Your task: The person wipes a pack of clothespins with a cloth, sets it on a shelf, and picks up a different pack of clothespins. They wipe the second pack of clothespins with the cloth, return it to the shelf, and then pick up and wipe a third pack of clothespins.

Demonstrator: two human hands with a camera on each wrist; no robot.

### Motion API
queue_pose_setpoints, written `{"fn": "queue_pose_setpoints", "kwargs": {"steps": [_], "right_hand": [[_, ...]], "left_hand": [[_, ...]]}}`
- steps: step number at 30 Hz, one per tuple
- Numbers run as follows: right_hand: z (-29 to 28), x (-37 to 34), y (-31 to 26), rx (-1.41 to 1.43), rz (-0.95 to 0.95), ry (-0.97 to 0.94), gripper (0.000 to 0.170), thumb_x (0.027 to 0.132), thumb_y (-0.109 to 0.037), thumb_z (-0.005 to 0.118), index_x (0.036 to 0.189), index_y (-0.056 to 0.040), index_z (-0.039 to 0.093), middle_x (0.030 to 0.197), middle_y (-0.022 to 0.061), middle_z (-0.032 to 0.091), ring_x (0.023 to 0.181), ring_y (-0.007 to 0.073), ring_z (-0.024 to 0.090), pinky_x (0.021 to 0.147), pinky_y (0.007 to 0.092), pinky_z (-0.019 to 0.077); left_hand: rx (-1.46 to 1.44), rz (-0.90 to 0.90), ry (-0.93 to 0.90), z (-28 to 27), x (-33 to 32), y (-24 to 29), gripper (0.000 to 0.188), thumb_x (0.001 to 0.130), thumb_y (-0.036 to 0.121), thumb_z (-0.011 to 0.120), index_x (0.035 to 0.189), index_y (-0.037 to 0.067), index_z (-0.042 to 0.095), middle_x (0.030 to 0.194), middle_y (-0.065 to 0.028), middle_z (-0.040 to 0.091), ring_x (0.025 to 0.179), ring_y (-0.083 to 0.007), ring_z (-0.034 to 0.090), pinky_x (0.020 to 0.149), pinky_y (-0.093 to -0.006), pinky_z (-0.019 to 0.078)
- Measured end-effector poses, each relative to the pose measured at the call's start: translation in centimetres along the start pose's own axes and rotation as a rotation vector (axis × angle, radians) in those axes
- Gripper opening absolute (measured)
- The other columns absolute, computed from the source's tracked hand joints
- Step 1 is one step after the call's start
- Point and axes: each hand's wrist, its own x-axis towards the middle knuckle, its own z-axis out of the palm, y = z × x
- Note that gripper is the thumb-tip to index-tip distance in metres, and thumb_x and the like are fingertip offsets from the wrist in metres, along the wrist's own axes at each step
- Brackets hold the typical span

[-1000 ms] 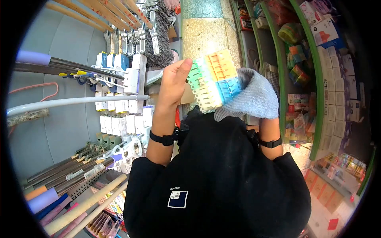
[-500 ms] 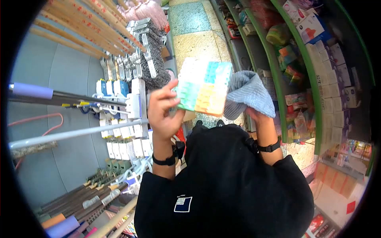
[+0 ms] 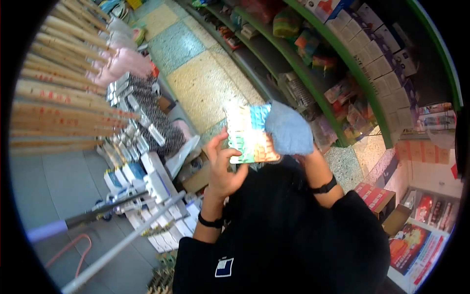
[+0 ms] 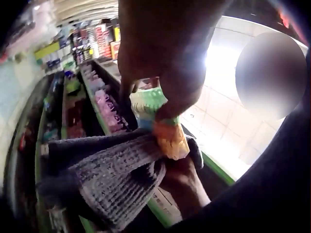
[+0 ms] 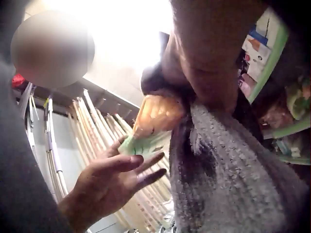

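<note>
In the head view a pack of plastic clothespins [image 3: 252, 137] in green, blue, orange and white is up in front of my chest. My right hand [image 5: 204, 63] grips its orange end together with a blue-grey ribbed towel [image 3: 291, 128], which hangs down in folds and covers most of that hand from above. At the green corner my left hand [image 3: 224, 172] has its fingers spread and fairly straight, with fingertips overlapping the edge of the pack. The right wrist view shows the left palm and thumb just below the green end. Glare washes out the pack's white section.
Wooden mop handles [image 3: 63, 108] and grey mop heads [image 3: 161, 130] fill the left side. A light grey pole [image 3: 127, 240] slants below them. Green-edged shelves [image 3: 352, 59] with boxed goods stand on the right. A tiled floor aisle [image 3: 196, 88] runs between; a red carton [image 3: 374, 196] sits lower right.
The pack has turned over, so its green part now faces the near left. My left hand has loosened from its edge. The view has swung right, and the towel hangs more bunched.
</note>
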Motion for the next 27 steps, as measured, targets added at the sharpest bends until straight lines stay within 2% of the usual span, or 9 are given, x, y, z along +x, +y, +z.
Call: {"fn": "queue_pose_setpoints", "kwargs": {"steps": [4, 6, 7, 11, 16, 18, 20, 25, 27], "right_hand": [[-1.2, 1.1, 2.7, 0.369, 0.146, 0.146, 0.033, 0.081, -0.014, 0.065, 0.113, -0.0054, 0.063, 0.110, 0.0127, 0.063, 0.101, 0.0269, 0.060, 0.091, 0.0335, 0.0470], [-2.4, 2.7, 2.8, -0.381, -0.074, -0.045, 0.030, 0.078, -0.013, 0.066, 0.107, -0.0056, 0.065, 0.106, 0.0134, 0.063, 0.099, 0.0281, 0.060, 0.087, 0.0339, 0.0472], [-2.6, 3.3, 2.4, -0.105, 0.037, 0.051, 0.028, 0.078, -0.012, 0.066, 0.105, -0.0056, 0.066, 0.106, 0.0141, 0.064, 0.098, 0.0279, 0.060, 0.084, 0.0339, 0.0475], [-4.6, 5.4, 7.7, -0.471, -0.072, -0.020, 0.028, 0.079, -0.011, 0.066, 0.107, -0.0044, 0.065, 0.107, 0.0127, 0.065, 0.098, 0.0251, 0.061, 0.085, 0.0337, 0.0479], [-7.9, 6.7, 12.4, 0.818, 0.223, 0.509, 0.027, 0.089, -0.010, 0.056, 0.114, 0.0011, 0.060, 0.108, 0.0103, 0.065, 0.094, 0.0193, 0.063, 0.081, 0.0310, 0.0513], [-12.2, 7.6, 13.9, 0.077, -0.124, 0.302, 0.023, 0.090, -0.008, 0.055, 0.111, 0.0019, 0.060, 0.100, 0.0090, 0.066, 0.086, 0.0181, 0.062, 0.078, 0.0319, 0.0519], [-12.1, 6.0, 13.5, 0.656, 0.276, 0.643, 0.022, 0.089, -0.008, 0.056, 0.109, 0.0013, 0.060, 0.097, 0.0093, 0.066, 0.085, 0.0182, 0.062, 0.077, 0.0324, 0.0518], [-12.4, 2.7, 16.1, 0.601, 0.127, 0.709, 0.027, 0.091, -0.009, 0.052, 0.115, 0.0026, 0.058, 0.106, 0.0104, 0.066, 0.095, 0.0198, 0.063, 0.085, 0.0324, 0.0533], [-10.5, 1.6, 19.0, 1.183, -0.012, 0.754, 0.024, 0.087, -0.011, 0.059, 0.109, 0.0003, 0.061, 0.100, 0.0074, 0.066, 0.091, 0.0169, 0.062, 0.081, 0.0314, 0.0535]], "left_hand": [[-0.627, -0.292, -0.094, 2.4, 1.5, -3.3, 0.062, 0.072, -0.004, 0.070, 0.123, 0.005, 0.035, 0.138, -0.0165, 0.029, 0.127, -0.0287, 0.041, 0.103, -0.0425, 0.0381], [-0.774, -0.761, 0.056, 3.6, 2.9, -6.0, 0.060, 0.082, 0.002, 0.068, 0.130, 0.000, 0.032, 0.136, -0.0179, 0.033, 0.122, -0.0293, 0.047, 0.095, -0.0397, 0.0472], [-0.706, -0.814, -0.045, 4.2, 3.7, -7.0, 0.052, 0.091, 0.008, 0.060, 0.134, -0.003, 0.034, 0.130, -0.0164, 0.047, 0.114, -0.0228, 0.054, 0.090, -0.0335, 0.0490], [-0.942, -0.848, -0.256, 5.3, 9.6, -8.5, 0.034, 0.094, 0.007, 0.054, 0.124, -0.007, 0.049, 0.111, -0.0141, 0.065, 0.100, -0.0155, 0.062, 0.086, -0.0280, 0.0493], [-0.923, -0.916, -0.194, 8.5, 16.3, -11.2, 0.027, 0.094, 0.007, 0.055, 0.116, -0.007, 0.052, 0.109, -0.0137, 0.063, 0.098, -0.0173, 0.063, 0.082, -0.0296, 0.0519], [-0.911, -0.972, -0.140, 10.0, 19.4, -14.3, 0.019, 0.093, 0.007, 0.056, 0.109, -0.004, 0.053, 0.106, -0.0136, 0.062, 0.097, -0.0206, 0.063, 0.080, -0.0335, 0.0543], [-0.764, -0.985, -0.290, 11.4, 23.4, -14.8, 0.032, 0.095, 0.010, 0.053, 0.123, -0.005, 0.047, 0.114, -0.0141, 0.061, 0.101, -0.0245, 0.063, 0.087, -0.0414, 0.0521], [-0.637, -0.916, -0.656, 18.9, 32.8, -18.9, 0.031, 0.089, 0.002, 0.058, 0.119, 0.002, 0.051, 0.109, -0.0095, 0.063, 0.096, -0.0190, 0.063, 0.080, -0.0349, 0.0543], [-0.553, -0.790, -0.775, 23.1, 36.5, -21.1, 0.034, 0.087, 0.001, 0.060, 0.119, 0.003, 0.051, 0.108, -0.0080, 0.064, 0.094, -0.0176, 0.063, 0.077, -0.0327, 0.0537]]}}
